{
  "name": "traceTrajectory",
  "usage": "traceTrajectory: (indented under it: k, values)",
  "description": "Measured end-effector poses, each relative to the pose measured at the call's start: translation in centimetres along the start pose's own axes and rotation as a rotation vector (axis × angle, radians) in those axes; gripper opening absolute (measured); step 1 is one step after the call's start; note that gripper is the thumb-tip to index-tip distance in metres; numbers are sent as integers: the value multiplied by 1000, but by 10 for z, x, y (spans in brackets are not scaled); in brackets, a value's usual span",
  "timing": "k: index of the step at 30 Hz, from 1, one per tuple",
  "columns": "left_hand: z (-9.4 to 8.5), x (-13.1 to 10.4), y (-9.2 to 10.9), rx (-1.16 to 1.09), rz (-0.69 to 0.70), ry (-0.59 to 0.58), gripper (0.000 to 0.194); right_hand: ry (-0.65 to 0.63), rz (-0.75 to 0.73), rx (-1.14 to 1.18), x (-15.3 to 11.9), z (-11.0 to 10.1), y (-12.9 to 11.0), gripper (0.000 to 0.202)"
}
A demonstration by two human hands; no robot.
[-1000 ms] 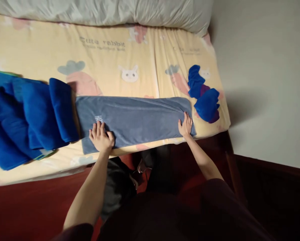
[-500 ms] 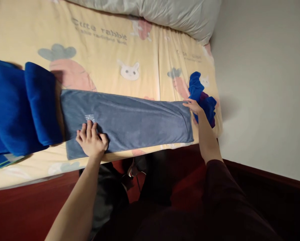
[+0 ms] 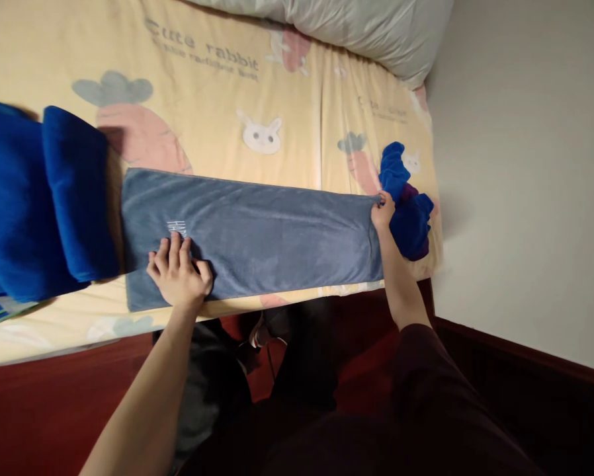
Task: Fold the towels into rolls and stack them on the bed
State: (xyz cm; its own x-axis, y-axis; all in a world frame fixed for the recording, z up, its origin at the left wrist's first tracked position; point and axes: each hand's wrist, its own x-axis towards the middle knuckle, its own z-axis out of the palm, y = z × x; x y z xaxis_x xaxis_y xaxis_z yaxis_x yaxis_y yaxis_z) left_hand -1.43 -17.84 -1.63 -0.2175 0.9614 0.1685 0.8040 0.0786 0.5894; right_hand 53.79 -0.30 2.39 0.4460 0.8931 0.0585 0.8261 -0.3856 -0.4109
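A long grey-blue towel point(image 3: 277, 238) lies spread lengthwise along the near edge of the bed, with white lettering near its left end. My left hand point(image 3: 180, 271) rests flat on that end, fingers spread, partly covering the letters. At the far right corner, my right hand point(image 3: 383, 210) pinches the towel's edge between thumb and fingers. Just beyond this hand is a crumpled blue and purple cloth point(image 3: 410, 225). Left of the towel, folded blue cloths point(image 3: 81, 198) lie in a pile.
The bed has a yellow sheet point(image 3: 217, 125) printed with carrots and rabbits. A pale pillow point(image 3: 361, 33) lies along the back. A plain wall point(image 3: 520, 165) stands at the right, and the dark red floor point(image 3: 53, 410) shows below the bed's edge.
My right hand has closed on the towel's far right corner, where its fingers were extended before. The towel's right part looks smoother and its upper edge straighter. My left hand stays in place.
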Motion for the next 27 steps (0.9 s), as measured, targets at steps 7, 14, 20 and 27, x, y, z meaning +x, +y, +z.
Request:
traceTrajectory:
  k: [7, 14, 20, 27]
  values:
    - [-2, 1, 3, 6, -9, -2, 67, -94, -270, -286, -61, 17, -17, 64]
    - [-2, -1, 3, 52, 35, 46, 65, -215, -224, -251, -33, 30, -2, 66]
    - [-4, 0, 5, 55, 27, 47, 67, -237, -217, -327, -52, 19, -19, 68]
    - [-7, 1, 8, 32, 0, 10, 71, -312, -320, -280, -119, 8, 0, 64]
